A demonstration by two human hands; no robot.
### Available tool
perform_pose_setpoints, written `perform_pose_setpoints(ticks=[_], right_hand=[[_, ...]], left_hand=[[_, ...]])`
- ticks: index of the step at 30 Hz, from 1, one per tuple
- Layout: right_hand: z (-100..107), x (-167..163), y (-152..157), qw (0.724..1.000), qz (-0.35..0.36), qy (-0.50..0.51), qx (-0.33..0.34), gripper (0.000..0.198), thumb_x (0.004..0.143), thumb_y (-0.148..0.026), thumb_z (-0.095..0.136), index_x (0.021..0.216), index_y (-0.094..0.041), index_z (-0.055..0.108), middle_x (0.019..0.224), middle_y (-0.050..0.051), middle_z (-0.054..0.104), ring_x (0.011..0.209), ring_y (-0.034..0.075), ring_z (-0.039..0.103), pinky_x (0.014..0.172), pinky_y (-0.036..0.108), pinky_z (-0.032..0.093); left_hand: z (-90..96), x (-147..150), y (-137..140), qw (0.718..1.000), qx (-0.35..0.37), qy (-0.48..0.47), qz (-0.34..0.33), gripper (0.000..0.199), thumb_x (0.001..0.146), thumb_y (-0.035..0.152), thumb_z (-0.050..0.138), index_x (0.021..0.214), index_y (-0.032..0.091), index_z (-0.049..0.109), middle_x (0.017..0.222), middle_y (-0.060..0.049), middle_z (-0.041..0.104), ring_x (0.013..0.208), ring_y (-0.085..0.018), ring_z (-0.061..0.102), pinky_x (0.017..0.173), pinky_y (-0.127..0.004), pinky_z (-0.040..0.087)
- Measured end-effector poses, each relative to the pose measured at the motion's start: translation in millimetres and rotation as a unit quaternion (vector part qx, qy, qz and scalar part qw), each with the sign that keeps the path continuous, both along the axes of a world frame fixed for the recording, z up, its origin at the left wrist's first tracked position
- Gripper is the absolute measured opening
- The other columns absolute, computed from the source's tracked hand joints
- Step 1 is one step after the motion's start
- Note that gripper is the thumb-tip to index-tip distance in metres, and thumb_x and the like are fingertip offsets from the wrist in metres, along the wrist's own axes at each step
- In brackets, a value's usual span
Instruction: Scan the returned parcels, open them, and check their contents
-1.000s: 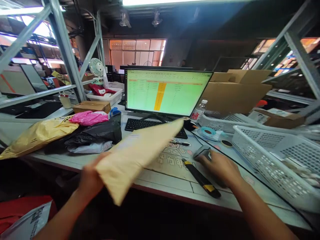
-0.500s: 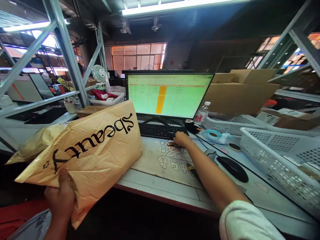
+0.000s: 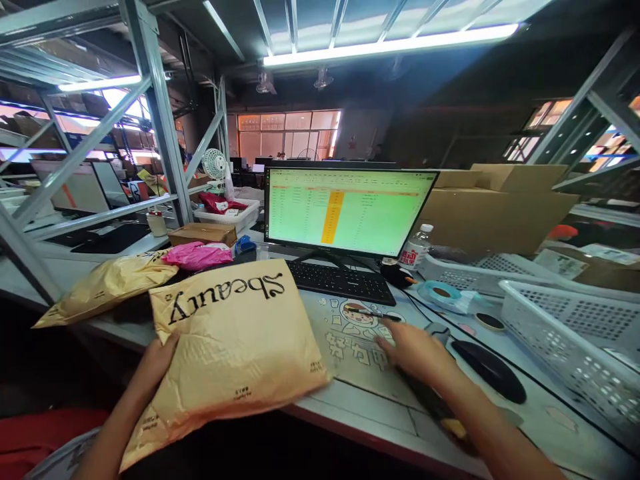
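Note:
My left hand [image 3: 159,363] grips the left edge of a yellow padded mailer bag [image 3: 250,333] with "Sbeauty" printed on it upside down. The bag is tilted up in front of the desk edge. Over the desk mat [image 3: 345,367], my right hand [image 3: 415,343] has its fingers closed on a thin dark pen [image 3: 367,312] that points left. Just beyond the pen lies the black keyboard [image 3: 345,280]. A dark tool with a yellow part [image 3: 453,427] is partly hidden under my right forearm.
A monitor [image 3: 345,213] showing a spreadsheet stands behind the keyboard. To the right are a black mouse [image 3: 490,370], a blue tape roll [image 3: 443,293] and a white basket [image 3: 565,333]. Another yellow mailer [image 3: 110,287] and a pink bag [image 3: 197,255] lie left.
My right hand has drawn back from the keyboard toward me, now with the pen. The mailer has swung lower and to the right, uncovering the pink bag. The view has tipped upward.

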State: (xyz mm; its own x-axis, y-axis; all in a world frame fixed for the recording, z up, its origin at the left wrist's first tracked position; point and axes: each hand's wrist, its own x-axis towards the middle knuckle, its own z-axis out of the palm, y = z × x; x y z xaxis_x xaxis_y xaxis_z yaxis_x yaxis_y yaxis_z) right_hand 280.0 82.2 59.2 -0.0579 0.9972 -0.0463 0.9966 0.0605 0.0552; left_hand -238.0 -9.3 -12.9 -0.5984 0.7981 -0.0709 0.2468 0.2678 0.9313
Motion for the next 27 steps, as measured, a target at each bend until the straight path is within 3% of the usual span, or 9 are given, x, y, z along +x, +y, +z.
perform_pose_setpoints(ticks=[5,9,11,14,17,19,21,24,27], right_hand=[[-67,46,-71,0.998,-0.056,0.014,0.036,0.072,0.095,-0.052,0.032,0.149,-0.011,0.054,0.131,0.021,0.067,0.114,0.038,0.066,0.099,0.055,0.051],[-94,63,-73,0.985,-0.046,0.095,0.136,0.075,0.094,-0.051,0.022,0.143,-0.008,0.059,0.124,0.020,0.069,0.110,0.037,0.067,0.099,0.057,0.052],[-86,61,-66,0.970,-0.045,0.155,0.180,0.072,0.093,-0.052,0.025,0.136,-0.009,0.063,0.116,0.020,0.071,0.103,0.036,0.069,0.094,0.056,0.055],[-52,35,-58,0.931,-0.008,0.264,0.251,0.064,0.096,-0.055,0.031,0.132,-0.013,0.063,0.115,0.018,0.071,0.103,0.033,0.069,0.091,0.050,0.057],[-12,-20,-58,0.898,0.093,0.366,0.227,0.057,0.100,-0.054,0.037,0.137,-0.017,0.059,0.111,0.013,0.072,0.088,0.024,0.071,0.083,0.041,0.058],[3,-64,-61,0.879,0.166,0.409,0.178,0.052,0.101,-0.050,0.040,0.139,-0.018,0.058,0.109,0.011,0.072,0.079,0.020,0.069,0.079,0.038,0.058],[7,-103,-63,0.860,0.225,0.433,0.147,0.046,0.101,-0.044,0.044,0.138,-0.020,0.058,0.113,0.010,0.071,0.087,0.020,0.070,0.084,0.038,0.057],[-4,-139,-64,0.837,0.284,0.447,0.139,0.039,0.099,-0.033,0.048,0.133,-0.020,0.062,0.123,0.011,0.069,0.111,0.023,0.066,0.098,0.041,0.054],[-14,-147,-67,0.839,0.307,0.430,0.131,0.037,0.097,-0.026,0.051,0.131,-0.021,0.064,0.122,0.010,0.068,0.113,0.022,0.065,0.099,0.039,0.053]], left_hand=[[3.9,38,32,0.986,-0.001,0.103,-0.128,0.037,0.096,0.037,0.049,0.114,0.012,0.070,0.107,-0.015,0.078,0.111,-0.033,0.072,0.098,-0.042,0.056],[40.7,71,33,0.926,0.028,0.367,-0.081,0.063,0.097,0.042,0.052,0.150,0.009,0.045,0.138,-0.023,0.064,0.129,-0.038,0.061,0.105,-0.052,0.049],[55.9,90,30,0.881,0.075,0.453,-0.111,0.065,0.098,0.045,0.051,0.153,0.011,0.042,0.153,-0.020,0.052,0.141,-0.035,0.050,0.116,-0.049,0.042],[55.7,124,33,0.839,0.077,0.472,-0.259,0.058,0.098,0.043,0.054,0.148,0.014,0.051,0.160,-0.015,0.044,0.150,-0.030,0.040,0.124,-0.043,0.032],[37.4,150,42,0.831,0.022,0.425,-0.357,0.037,0.099,0.033,0.053,0.128,0.015,0.067,0.143,-0.016,0.063,0.134,-0.029,0.058,0.112,-0.039,0.044],[27.8,156,46,0.839,-0.001,0.406,-0.363,0.026,0.099,0.029,0.051,0.106,0.018,0.073,0.114,-0.014,0.076,0.108,-0.028,0.072,0.094,-0.037,0.052],[24.6,155,47,0.847,0.001,0.407,-0.340,0.025,0.099,0.028,0.049,0.095,0.019,0.072,0.097,-0.012,0.077,0.094,-0.028,0.074,0.083,-0.036,0.052],[25.9,149,44,0.861,0.036,0.414,-0.292,0.029,0.105,0.030,0.041,0.100,0.020,0.067,0.099,-0.011,0.075,0.097,-0.026,0.071,0.082,-0.033,0.049],[24.9,144,39,0.866,0.116,0.424,-0.237,0.033,0.108,0.031,0.034,0.097,0.020,0.063,0.095,-0.009,0.073,0.092,-0.022,0.069,0.079,-0.031,0.047]])
